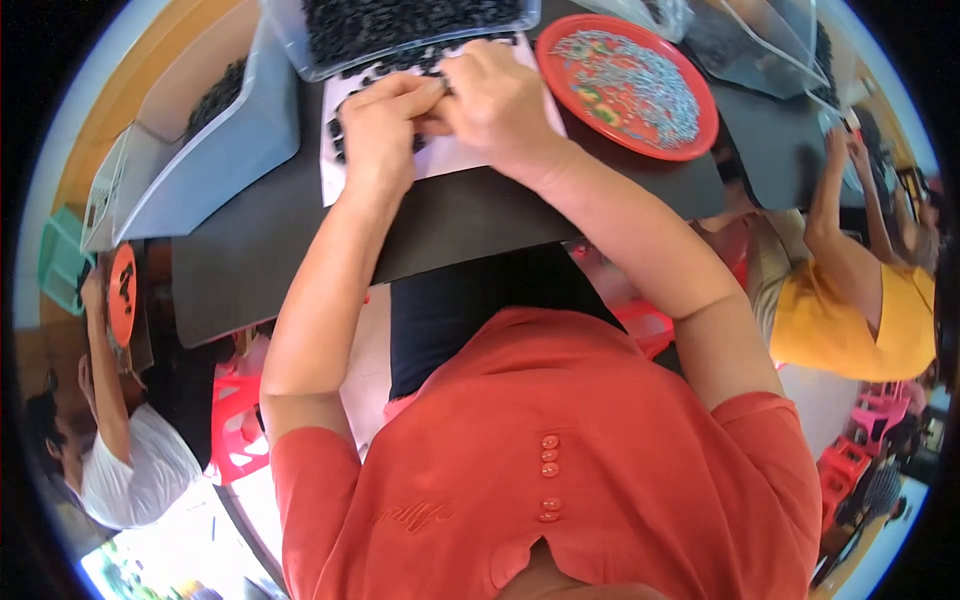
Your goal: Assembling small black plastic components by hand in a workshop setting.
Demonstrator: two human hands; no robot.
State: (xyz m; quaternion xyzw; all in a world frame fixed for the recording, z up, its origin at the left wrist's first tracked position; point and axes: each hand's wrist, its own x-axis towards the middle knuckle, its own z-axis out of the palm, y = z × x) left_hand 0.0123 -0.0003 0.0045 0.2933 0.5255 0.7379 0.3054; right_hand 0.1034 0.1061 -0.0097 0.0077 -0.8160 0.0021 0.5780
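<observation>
My left hand [385, 115] and my right hand [498, 98] meet over a white sheet [470, 156] on the dark table. The left fingers are pinched on a small black piece [445, 86], mostly hidden at the fingertips. My right hand is closed against the left fingertips; what it grips, if anything, is covered by its fingers. Several loose black pieces [338, 135] lie on the sheet beside my left hand and beyond both hands. To the right of my right hand is a round red plate [697, 140] bearing many small silvery pieces [640, 85].
A clear bin [400, 60] full of black pieces stands just beyond the sheet. Larger plastic bins stand at left [225, 165] and far right [745, 60]. People work nearby: one in a white shirt [145, 475] at left, one in a yellow shirt [830, 325] at right.
</observation>
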